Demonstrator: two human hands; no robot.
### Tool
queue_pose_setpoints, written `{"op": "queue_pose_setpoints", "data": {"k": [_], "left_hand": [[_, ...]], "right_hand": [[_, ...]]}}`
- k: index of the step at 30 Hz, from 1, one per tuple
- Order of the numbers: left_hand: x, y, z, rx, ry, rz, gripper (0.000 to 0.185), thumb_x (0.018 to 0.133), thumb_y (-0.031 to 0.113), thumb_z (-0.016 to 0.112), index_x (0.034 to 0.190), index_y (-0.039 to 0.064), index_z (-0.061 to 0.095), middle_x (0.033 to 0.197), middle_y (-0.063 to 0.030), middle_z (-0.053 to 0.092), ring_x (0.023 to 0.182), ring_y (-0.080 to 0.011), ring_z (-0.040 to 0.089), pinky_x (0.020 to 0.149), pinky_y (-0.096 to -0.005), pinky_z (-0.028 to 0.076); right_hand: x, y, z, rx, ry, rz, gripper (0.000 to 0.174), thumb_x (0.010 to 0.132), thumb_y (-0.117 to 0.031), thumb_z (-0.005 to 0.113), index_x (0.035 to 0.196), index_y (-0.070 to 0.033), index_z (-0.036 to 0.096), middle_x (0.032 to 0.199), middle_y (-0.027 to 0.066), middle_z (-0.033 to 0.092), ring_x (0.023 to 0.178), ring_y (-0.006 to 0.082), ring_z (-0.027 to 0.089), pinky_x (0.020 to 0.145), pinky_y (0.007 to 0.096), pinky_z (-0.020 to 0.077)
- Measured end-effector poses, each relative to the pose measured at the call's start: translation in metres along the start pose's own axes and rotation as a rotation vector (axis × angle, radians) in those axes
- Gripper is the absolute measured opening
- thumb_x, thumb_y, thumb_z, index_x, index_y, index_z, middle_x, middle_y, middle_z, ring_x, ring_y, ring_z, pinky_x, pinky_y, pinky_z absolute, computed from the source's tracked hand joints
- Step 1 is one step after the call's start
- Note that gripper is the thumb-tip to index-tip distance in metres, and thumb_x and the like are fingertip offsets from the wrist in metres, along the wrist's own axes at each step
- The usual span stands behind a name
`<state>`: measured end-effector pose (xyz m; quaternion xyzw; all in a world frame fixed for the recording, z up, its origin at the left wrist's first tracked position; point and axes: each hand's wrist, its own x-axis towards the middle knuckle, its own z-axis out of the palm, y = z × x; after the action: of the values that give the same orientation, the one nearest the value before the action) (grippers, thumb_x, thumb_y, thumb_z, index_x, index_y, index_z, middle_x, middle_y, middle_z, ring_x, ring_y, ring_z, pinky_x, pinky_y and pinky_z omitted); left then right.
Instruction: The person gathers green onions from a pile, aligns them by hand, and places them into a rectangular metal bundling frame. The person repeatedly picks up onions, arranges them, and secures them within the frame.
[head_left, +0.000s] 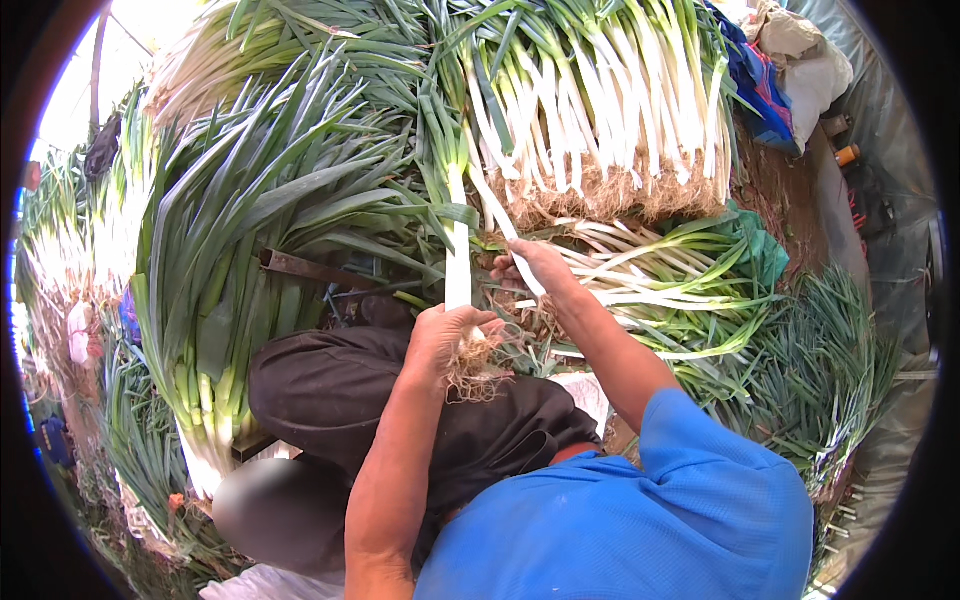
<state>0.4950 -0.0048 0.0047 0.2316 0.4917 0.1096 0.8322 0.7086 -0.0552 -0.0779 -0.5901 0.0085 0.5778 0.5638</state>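
Note:
My left hand (451, 334) grips a thick green onion (458, 262) just above its roots. Its white shaft points away from me and its leaves reach the pile beyond, while the roots (476, 367) hang over my lap. Around a thinner white stalk (495, 199), my right hand (536, 268) is closed near the root end. That stalk slants up towards the leaves of the thick one. Beyond my right hand, a dense row of green onions (615, 112) lies with brown roots towards me. Nearer that hand are loose thinner stalks (637, 277).
A large leafy bundle (225, 300) stands on my left beside a rusty metal bar (315, 268). Green leaves (802, 367) cover the ground at right. Farther right are a pale sack (814, 75), a green plastic piece (754, 244) and plastic sheeting (900, 300).

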Motion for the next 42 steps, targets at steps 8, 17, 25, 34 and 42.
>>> {"op": "queue_pose_setpoints", "data": {"k": [8, 17, 25, 34, 42], "left_hand": [[0.001, -0.02, -0.002, 0.188, -0.005, 0.144, 0.036, 0.094, -0.003, 0.065, 0.128, -0.011, 0.057, 0.1, -0.0174, 0.073, 0.081, -0.0271, 0.078, 0.072, -0.0396, 0.067], [-0.071, -0.023, 0.012, 0.439, 0.035, 0.234, 0.032, 0.093, 0.001, 0.073, 0.121, -0.006, 0.058, 0.093, -0.0129, 0.072, 0.076, -0.0183, 0.07, 0.065, -0.0313, 0.057], [-0.117, 0.017, -0.009, 0.2, -0.091, 0.138, 0.042, 0.097, 0.0, 0.064, 0.138, -0.01, 0.057, 0.109, -0.0188, 0.076, 0.084, -0.0187, 0.074, 0.072, -0.0347, 0.065], [-0.188, 0.029, -0.008, 0.152, -0.081, 0.073, 0.052, 0.095, 0.004, 0.066, 0.142, -0.01, 0.05, 0.11, -0.0198, 0.071, 0.084, -0.0191, 0.07, 0.07, -0.0368, 0.065], [-0.223, 0.003, 0.009, 0.184, -0.143, -0.017, 0.054, 0.098, -0.001, 0.067, 0.145, -0.005, 0.042, 0.112, -0.0171, 0.068, 0.088, -0.0196, 0.069, 0.074, -0.0381, 0.063]], "right_hand": [[-0.038, 0.051, 0.015, -0.515, -0.299, -0.085, 0.053, 0.116, -0.045, 0.056, 0.106, 0.002, 0.078, 0.079, 0.0064, 0.072, 0.067, 0.0145, 0.066, 0.061, 0.0359, 0.0534], [0.066, -0.014, 0.042, -1.159, -0.161, -0.264, 0.047, 0.105, -0.038, 0.066, 0.125, 0.004, 0.071, 0.097, 0.0175, 0.077, 0.089, 0.0238, 0.077, 0.074, 0.0458, 0.0609], [0.143, -0.017, -0.122, -0.826, 0.804, -0.561, 0.029, 0.103, -0.026, 0.064, 0.099, -0.003, 0.081, 0.085, 0.0211, 0.078, 0.079, 0.03, 0.078, 0.073, 0.0503, 0.0604], [0.036, 0.082, -0.235, -1.66, 0.563, -0.023, 0.038, 0.099, -0.035, 0.068, 0.113, -0.001, 0.079, 0.119, 0.0252, 0.079, 0.113, 0.041, 0.076, 0.097, 0.0543, 0.0595], [-0.006, 0.08, 0.035, 0.156, -0.469, -0.104, 0.117, 0.088, -0.089, 0.061, 0.16, 0.002, 0.045, 0.142, 0.0294, 0.065, 0.124, 0.0398, 0.071, 0.105, 0.0537, 0.0605]]}}
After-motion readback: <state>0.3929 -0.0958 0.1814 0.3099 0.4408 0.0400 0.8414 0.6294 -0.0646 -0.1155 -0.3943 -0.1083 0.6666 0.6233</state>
